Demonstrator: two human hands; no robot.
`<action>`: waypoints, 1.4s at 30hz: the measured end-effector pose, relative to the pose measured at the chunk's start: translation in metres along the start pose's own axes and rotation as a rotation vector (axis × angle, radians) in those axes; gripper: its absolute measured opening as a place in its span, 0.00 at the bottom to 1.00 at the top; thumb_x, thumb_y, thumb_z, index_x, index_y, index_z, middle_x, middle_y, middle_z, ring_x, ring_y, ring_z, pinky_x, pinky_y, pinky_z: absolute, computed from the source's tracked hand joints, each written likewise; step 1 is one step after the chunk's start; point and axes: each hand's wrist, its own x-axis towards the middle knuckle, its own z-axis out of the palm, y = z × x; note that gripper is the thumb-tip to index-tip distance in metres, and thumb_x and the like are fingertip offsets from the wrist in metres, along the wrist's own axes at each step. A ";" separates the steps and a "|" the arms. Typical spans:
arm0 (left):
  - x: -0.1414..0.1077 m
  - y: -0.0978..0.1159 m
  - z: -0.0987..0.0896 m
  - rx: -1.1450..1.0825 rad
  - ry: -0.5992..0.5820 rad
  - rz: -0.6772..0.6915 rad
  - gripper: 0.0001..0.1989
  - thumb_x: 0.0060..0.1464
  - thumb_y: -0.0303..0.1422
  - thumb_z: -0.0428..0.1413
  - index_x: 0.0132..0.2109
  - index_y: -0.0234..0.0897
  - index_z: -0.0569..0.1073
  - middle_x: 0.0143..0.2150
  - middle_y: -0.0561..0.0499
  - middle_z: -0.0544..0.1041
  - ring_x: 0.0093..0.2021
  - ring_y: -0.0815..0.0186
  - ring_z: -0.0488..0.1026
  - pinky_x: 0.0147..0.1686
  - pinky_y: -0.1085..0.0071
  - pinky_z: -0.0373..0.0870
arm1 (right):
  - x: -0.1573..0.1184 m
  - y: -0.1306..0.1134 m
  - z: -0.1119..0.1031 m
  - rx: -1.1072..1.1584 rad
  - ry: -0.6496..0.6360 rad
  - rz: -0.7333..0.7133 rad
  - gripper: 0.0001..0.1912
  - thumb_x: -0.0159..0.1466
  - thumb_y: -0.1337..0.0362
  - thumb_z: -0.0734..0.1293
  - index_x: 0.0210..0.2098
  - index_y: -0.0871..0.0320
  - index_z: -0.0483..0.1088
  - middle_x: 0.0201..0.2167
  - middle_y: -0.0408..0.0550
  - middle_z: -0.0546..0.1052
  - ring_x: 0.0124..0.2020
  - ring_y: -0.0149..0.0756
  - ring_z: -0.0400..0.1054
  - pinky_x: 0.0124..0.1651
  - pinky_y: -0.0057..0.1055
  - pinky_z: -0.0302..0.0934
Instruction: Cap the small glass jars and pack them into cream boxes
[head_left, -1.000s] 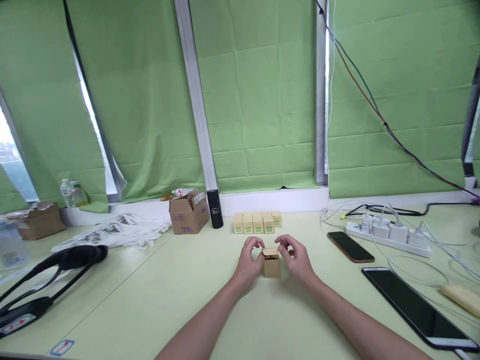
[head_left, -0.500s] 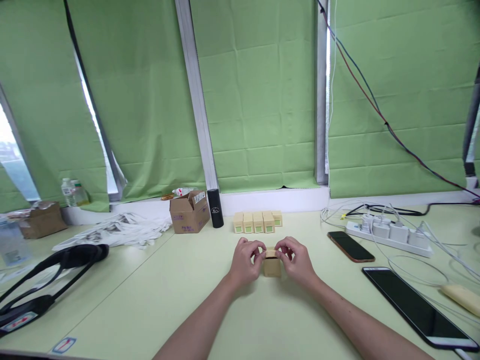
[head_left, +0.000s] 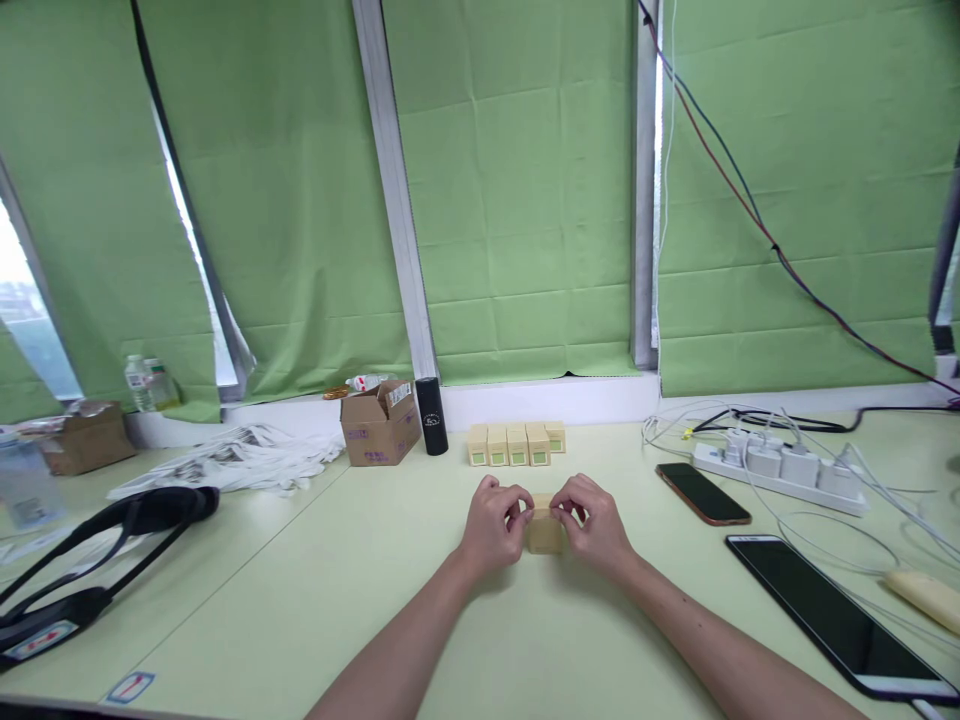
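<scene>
A small tan cardboard box [head_left: 545,535] stands on the table between my hands, its top flap lying down over the opening. My left hand [head_left: 496,520] pinches the upper left corner of the box with thumb and index finger. At the upper right corner, my right hand [head_left: 592,520] grips in the same way, fingers closed. Beyond my hands, several matching small boxes [head_left: 517,445] stand in a row, with green-edged labels on their near faces.
A larger cardboard box [head_left: 379,430] and a black cylinder [head_left: 431,416] stand behind on the left, near white straps [head_left: 247,458] and a black headset [head_left: 105,545]. To the right lie a phone [head_left: 703,493], a tablet-like device [head_left: 832,610] and a power strip [head_left: 780,472] with cables.
The box's top flap has come down, and the dark gap under it is gone. Both hands stay at the box's upper corners.
</scene>
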 end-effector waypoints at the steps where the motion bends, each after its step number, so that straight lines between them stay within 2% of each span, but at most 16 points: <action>1: 0.000 0.000 0.000 0.006 -0.004 0.005 0.05 0.54 0.29 0.55 0.35 0.44 0.76 0.20 0.54 0.69 0.24 0.62 0.62 0.41 0.58 0.59 | 0.000 0.000 0.000 -0.003 -0.005 -0.004 0.07 0.57 0.69 0.66 0.26 0.52 0.74 0.23 0.46 0.70 0.30 0.41 0.63 0.33 0.35 0.54; 9: 0.000 -0.001 -0.001 0.006 -0.027 0.031 0.06 0.52 0.28 0.55 0.33 0.43 0.75 0.20 0.54 0.70 0.23 0.64 0.63 0.42 0.57 0.59 | -0.001 0.001 -0.002 -0.019 -0.038 -0.016 0.06 0.56 0.69 0.66 0.25 0.52 0.72 0.23 0.45 0.70 0.30 0.41 0.63 0.33 0.35 0.54; 14: 0.000 -0.001 -0.002 0.020 -0.042 0.055 0.06 0.54 0.29 0.54 0.33 0.43 0.75 0.20 0.54 0.70 0.23 0.64 0.63 0.42 0.57 0.59 | -0.002 0.002 -0.004 -0.058 -0.063 -0.067 0.06 0.57 0.69 0.65 0.26 0.53 0.72 0.23 0.44 0.70 0.29 0.40 0.63 0.33 0.35 0.54; 19: -0.001 -0.001 0.001 0.049 -0.058 0.068 0.11 0.58 0.31 0.52 0.27 0.41 0.72 0.20 0.53 0.70 0.22 0.66 0.61 0.40 0.59 0.59 | -0.002 0.006 -0.004 -0.043 -0.118 -0.053 0.06 0.57 0.69 0.65 0.25 0.54 0.69 0.22 0.44 0.69 0.28 0.38 0.62 0.32 0.33 0.53; 22: 0.000 -0.002 0.003 0.044 -0.003 -0.006 0.13 0.60 0.33 0.50 0.28 0.39 0.73 0.21 0.54 0.70 0.23 0.67 0.60 0.40 0.62 0.60 | -0.001 0.007 -0.006 -0.061 -0.155 -0.062 0.03 0.57 0.69 0.65 0.30 0.54 0.69 0.24 0.42 0.68 0.28 0.36 0.61 0.32 0.32 0.53; 25: 0.002 -0.007 0.005 0.027 0.068 -0.161 0.14 0.60 0.32 0.49 0.41 0.38 0.80 0.21 0.55 0.70 0.24 0.67 0.62 0.41 0.65 0.62 | -0.001 0.006 -0.011 -0.081 -0.242 -0.009 0.13 0.57 0.68 0.66 0.42 0.53 0.66 0.27 0.39 0.66 0.27 0.33 0.59 0.32 0.29 0.53; 28: 0.003 -0.016 0.007 -0.004 0.005 -0.317 0.20 0.57 0.28 0.48 0.52 0.37 0.80 0.21 0.57 0.70 0.23 0.67 0.63 0.37 0.68 0.63 | -0.002 0.007 -0.015 -0.116 -0.352 0.056 0.21 0.56 0.67 0.66 0.48 0.50 0.60 0.26 0.35 0.63 0.26 0.31 0.57 0.30 0.27 0.50; 30: 0.002 -0.022 0.010 -0.026 -0.055 -0.375 0.22 0.54 0.26 0.49 0.51 0.37 0.81 0.24 0.54 0.75 0.24 0.67 0.65 0.34 0.70 0.63 | -0.002 0.009 -0.016 -0.144 -0.387 0.077 0.23 0.56 0.67 0.66 0.49 0.49 0.58 0.25 0.33 0.61 0.25 0.31 0.56 0.30 0.27 0.48; 33: 0.003 -0.025 0.012 -0.028 -0.060 -0.386 0.19 0.51 0.24 0.49 0.41 0.36 0.83 0.29 0.51 0.78 0.27 0.67 0.68 0.32 0.72 0.62 | 0.001 0.017 -0.017 -0.229 -0.374 0.127 0.23 0.57 0.67 0.66 0.50 0.49 0.57 0.24 0.33 0.63 0.25 0.33 0.59 0.30 0.27 0.47; 35: 0.004 -0.024 0.012 -0.014 -0.033 -0.403 0.16 0.50 0.23 0.48 0.34 0.35 0.81 0.26 0.52 0.76 0.26 0.67 0.67 0.31 0.72 0.60 | 0.004 0.024 -0.018 -0.327 -0.315 0.196 0.20 0.59 0.68 0.64 0.49 0.49 0.57 0.24 0.34 0.66 0.26 0.34 0.62 0.30 0.28 0.46; 37: 0.005 -0.023 0.010 0.007 -0.008 -0.435 0.15 0.50 0.22 0.48 0.31 0.36 0.79 0.23 0.54 0.72 0.25 0.68 0.65 0.29 0.72 0.58 | 0.006 0.030 -0.020 -0.395 -0.244 0.264 0.16 0.60 0.69 0.62 0.46 0.49 0.58 0.24 0.35 0.69 0.27 0.36 0.64 0.30 0.28 0.46; 39: 0.005 -0.022 0.009 0.021 -0.005 -0.463 0.15 0.49 0.21 0.48 0.34 0.36 0.80 0.20 0.56 0.68 0.24 0.68 0.63 0.29 0.73 0.57 | 0.008 0.034 -0.022 -0.378 -0.199 0.288 0.13 0.61 0.68 0.61 0.44 0.50 0.59 0.23 0.36 0.69 0.27 0.36 0.64 0.30 0.29 0.47; 42: 0.004 -0.024 0.012 -0.031 -0.068 -0.501 0.21 0.48 0.21 0.50 0.45 0.36 0.81 0.19 0.58 0.65 0.23 0.68 0.61 0.30 0.73 0.58 | 0.008 0.032 -0.024 -0.207 -0.236 0.237 0.12 0.62 0.64 0.63 0.45 0.50 0.58 0.22 0.34 0.66 0.25 0.35 0.62 0.30 0.28 0.50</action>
